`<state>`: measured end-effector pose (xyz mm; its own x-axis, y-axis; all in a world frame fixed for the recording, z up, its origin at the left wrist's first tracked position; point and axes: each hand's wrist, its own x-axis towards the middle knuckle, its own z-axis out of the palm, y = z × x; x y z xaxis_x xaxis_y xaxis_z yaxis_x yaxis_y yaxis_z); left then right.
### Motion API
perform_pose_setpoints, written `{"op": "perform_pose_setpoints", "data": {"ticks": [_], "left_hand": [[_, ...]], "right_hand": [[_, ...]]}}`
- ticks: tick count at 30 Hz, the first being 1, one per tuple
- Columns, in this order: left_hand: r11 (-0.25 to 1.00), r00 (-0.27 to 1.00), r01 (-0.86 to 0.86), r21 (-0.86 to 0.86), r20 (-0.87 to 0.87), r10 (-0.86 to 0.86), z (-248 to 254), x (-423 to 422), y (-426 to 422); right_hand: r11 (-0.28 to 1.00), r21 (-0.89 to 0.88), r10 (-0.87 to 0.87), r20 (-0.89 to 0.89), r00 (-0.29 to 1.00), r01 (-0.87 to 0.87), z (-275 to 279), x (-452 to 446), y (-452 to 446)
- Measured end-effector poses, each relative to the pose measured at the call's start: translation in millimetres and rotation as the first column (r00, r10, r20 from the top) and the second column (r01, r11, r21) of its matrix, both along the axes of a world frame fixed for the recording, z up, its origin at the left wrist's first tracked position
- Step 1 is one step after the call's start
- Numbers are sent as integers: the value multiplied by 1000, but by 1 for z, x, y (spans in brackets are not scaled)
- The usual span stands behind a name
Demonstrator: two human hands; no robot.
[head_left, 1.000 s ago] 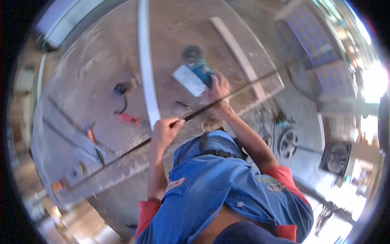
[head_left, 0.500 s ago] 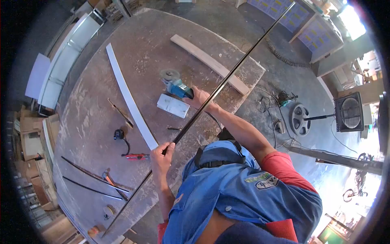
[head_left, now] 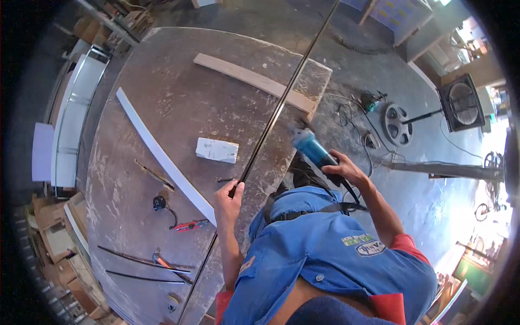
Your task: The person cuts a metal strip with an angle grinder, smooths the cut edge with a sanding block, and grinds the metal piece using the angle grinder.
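Note:
My left hand (head_left: 228, 201) is closed around a long, thin dark metal strip (head_left: 280, 106), which runs diagonally across the table and past its far edge. In my right hand (head_left: 348, 169) is a teal angle grinder (head_left: 313, 149), gripped by its black rear end. The grinder's head points at the table's right edge, to the right of the strip and apart from it; its disc is too blurred to make out. A white block (head_left: 217, 150) lies left of the strip. Beside my left hand ends a long white strip (head_left: 165, 157), flat on the table.
The worn table (head_left: 146, 65) also bears a wooden board (head_left: 254, 81), partly under the dark strip. A tape measure (head_left: 158, 203), red-handled pliers (head_left: 189, 226), a hammer (head_left: 162, 261) and dark thin strips (head_left: 143, 277) lie at left. A fan (head_left: 464, 103) and cables stand right.
My right hand has lifted the grinder from beside the white block and carried it right, across to the other side of the dark strip. My left hand still holds the strip.

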<state>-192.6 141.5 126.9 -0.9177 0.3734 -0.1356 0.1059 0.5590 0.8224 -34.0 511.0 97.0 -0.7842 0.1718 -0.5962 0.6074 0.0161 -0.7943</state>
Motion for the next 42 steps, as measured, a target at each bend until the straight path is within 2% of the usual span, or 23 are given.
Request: {"op": "perform_pose_setpoints", "data": {"ticks": [1,2,3,6,8,10,13,14,15,18,20,22,24,26,28,30,32,34,36,37,38,40,42], "left_hand": [[999,995,24,-39,100,-20,-6,-6,5],[996,979,47,-79,202,-30,-16,-10,6],[998,981,55,-11,186,-52,-49,-13,3],[998,974,53,20,221,-56,-94,-17,9],[997,966,79,-2,248,-76,-106,-21,16],[995,958,103,-16,271,-95,-120,-25,21],[995,943,102,-11,318,-93,-126,-30,27],[995,966,98,-24,244,-89,-123,-29,29],[995,982,92,-37,166,-85,-121,-29,31],[992,985,99,-72,152,-87,-122,-30,33],[991,981,99,-85,173,-83,-120,-32,36],[991,977,94,-100,201,-72,-118,-31,35],[986,989,93,-139,-100,-108,-114,-27,37],[985,994,80,-153,-57,-90,-106,-25,38],[983,997,73,-169,-16,-77,-105,-24,41],[998,976,-9,-60,-216,-5,-111,-22,46],[997,980,-72,-29,-190,65,-75,-14,73],[993,999,-24,113,28,21,-45,-7,109],[958,973,222,183,12,-228,-20,1,157],[921,936,315,229,85,-341,-10,7,185],[874,880,395,281,156,-448,-3,15,213],[768,707,459,446,339,-620,-1,28,282],[773,697,391,499,388,-603,-5,30,311]], "right_hand": [[1000,-1,-14,9,1000,14,-2,23,-2],[983,-80,-165,-21,986,163,-5,46,-7],[939,-161,-313,-37,949,304,-8,63,-11],[887,-214,-438,-102,893,410,8,93,-15],[892,-142,-442,-66,894,430,14,105,-19],[822,-102,-565,-19,825,561,11,113,-33],[725,-242,-680,-99,727,645,-9,128,-52],[686,-297,-718,-128,684,664,-12,131,-56],[688,-299,-716,-127,687,662,-7,130,-51],[746,-337,-629,-72,774,575,2,134,-35],[830,8,-555,-92,827,558,-9,136,-24],[813,55,-579,-32,815,579,-7,122,-34],[782,18,-624,15,782,623,-14,115,-40],[783,-32,-621,25,784,621,-16,110,-36],[820,63,-563,-87,822,569,-10,102,-26],[828,111,-533,-148,833,549,0,90,-12],[835,158,-493,-211,844,527,10,72,6],[806,183,-464,-394,793,563,19,49,24],[816,57,-493,-452,744,575,21,24,43],[811,-64,-531,-499,685,582,23,10,53],[816,-71,-528,-496,690,573,36,-5,62],[822,-88,-532,-470,704,562,62,-31,87],[847,-120,-501,-503,704,517,60,-43,104]]}}
